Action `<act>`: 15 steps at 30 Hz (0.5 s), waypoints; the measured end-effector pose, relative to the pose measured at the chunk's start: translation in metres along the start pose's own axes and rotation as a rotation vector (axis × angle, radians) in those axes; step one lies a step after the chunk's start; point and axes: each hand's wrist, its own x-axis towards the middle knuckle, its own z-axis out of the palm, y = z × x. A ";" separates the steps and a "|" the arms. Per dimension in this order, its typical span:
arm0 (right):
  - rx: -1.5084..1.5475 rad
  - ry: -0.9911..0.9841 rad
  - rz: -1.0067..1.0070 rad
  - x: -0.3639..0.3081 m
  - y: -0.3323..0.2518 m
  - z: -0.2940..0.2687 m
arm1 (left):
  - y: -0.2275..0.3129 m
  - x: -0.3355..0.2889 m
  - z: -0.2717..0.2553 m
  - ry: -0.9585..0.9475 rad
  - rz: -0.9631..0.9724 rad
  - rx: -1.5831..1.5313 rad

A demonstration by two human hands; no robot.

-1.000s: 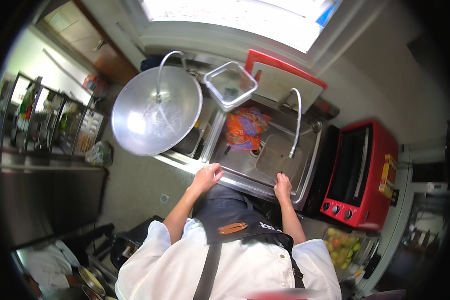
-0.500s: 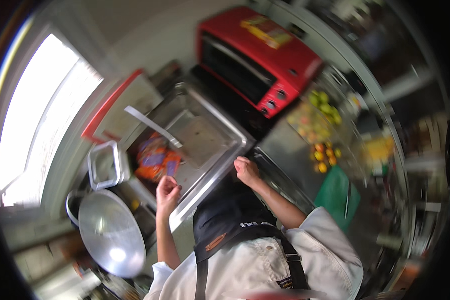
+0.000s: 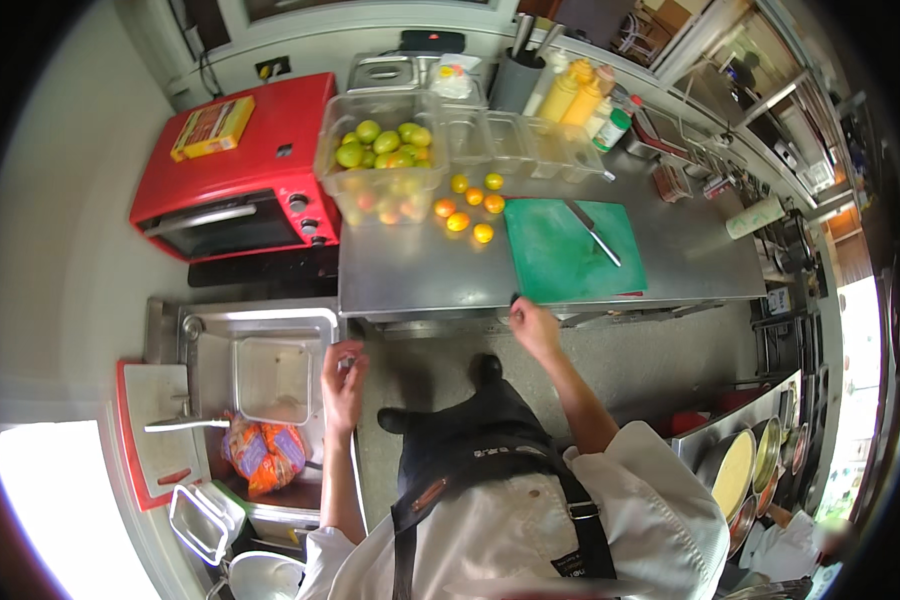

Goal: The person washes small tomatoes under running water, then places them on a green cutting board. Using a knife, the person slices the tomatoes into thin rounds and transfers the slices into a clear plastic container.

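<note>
My left hand [image 3: 343, 388] hovers by the right rim of the metal sink [image 3: 315, 313], its fingers curled closed with a small dark spot between them. My right hand [image 3: 536, 328] is closed like a fist in front of the counter's near edge; a dark bit shows at its fingertips, too small to name. Just beyond it lies a green cutting board [image 3: 550, 255] with a knife [image 3: 592, 233] slanting across it. Several orange and yellow tomato-like fruits [image 3: 457, 221] rest left of the board. Behind them, a clear tub [image 3: 382, 185] holds green and reddish ones.
A red toaster oven [image 3: 260, 135] carries a yellow box [image 3: 213, 128]. In the sink lie a steel pan [image 3: 273, 378] and an orange plastic bag [image 3: 265, 452]. Squeeze bottles [image 3: 572, 92] line the back. Pans [image 3: 732, 470] and another person [image 3: 785, 550] are at lower right.
My view has swung right, from the sink to the counter with the green board. Both hands remain raised and closed in front of me; the earlier frame is smeared by motion.
</note>
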 end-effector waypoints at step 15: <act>-0.347 0.063 -0.095 0.171 0.194 -0.138 | -0.031 0.250 0.354 -0.237 0.574 1.131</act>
